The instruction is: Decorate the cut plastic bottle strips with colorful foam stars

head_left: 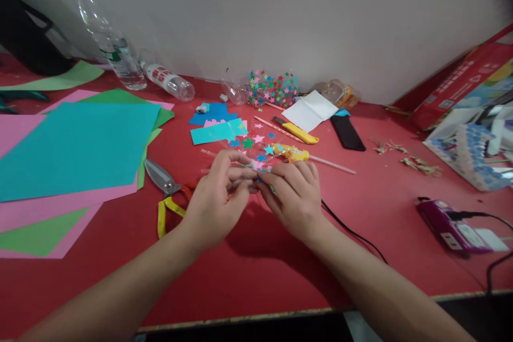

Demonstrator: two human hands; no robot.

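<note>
Colourful stars dot a clear plastic piece (248, 143) whose thin, see-through parts fan out above the table. My left hand (216, 197) grips its near side with curled fingers. On the other side, my right hand (296, 197) is closed, pinching the same piece close to the left fingertips. The exact spot of the grip is hidden by the fingers. Just behind the right hand lies a yellow glue gun (294, 153), partly covered. Scissors (166, 187) with yellow and orange handles rest left of my left hand.
Coloured paper sheets (80, 144) spread across the left. Plastic bottles (168, 80) stand and lie along the wall, beside a star-covered plastic piece (272, 88). A yellow cutter (300, 132), a black phone-like slab (348, 132) and a purple power strip (452, 227) lie rightward.
</note>
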